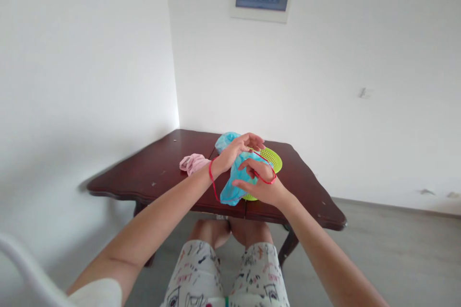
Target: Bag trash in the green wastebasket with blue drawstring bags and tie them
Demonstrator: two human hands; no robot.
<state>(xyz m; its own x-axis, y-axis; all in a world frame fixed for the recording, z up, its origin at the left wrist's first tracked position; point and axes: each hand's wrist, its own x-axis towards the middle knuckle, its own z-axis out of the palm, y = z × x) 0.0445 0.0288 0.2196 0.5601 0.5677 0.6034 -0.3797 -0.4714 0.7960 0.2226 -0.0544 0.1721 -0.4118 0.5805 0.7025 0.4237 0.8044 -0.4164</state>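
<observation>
A crumpled blue plastic bag [234, 183] lies on the table under both my hands. My left hand [243, 147] is above its far part, with loosely bent fingers pointing right and nothing in them. Nearer to me, my right hand [260, 177] hovers over the bag with its fingers curled and the thumb stretched apart. A thin red cord [212, 176] rings my left wrist and hangs down toward the bag's near edge. More red cord loops round the back of my right hand. Behind and under the bag is a yellow-green perforated basket [272, 158], partly hidden.
Left of the bag, a bunched pink cloth [194, 163] rests on the dark wooden table [144, 172]. Another bunched blue plastic piece [225, 140] lies at the back. White walls stand behind and to the left. My legs are at the table's near edge.
</observation>
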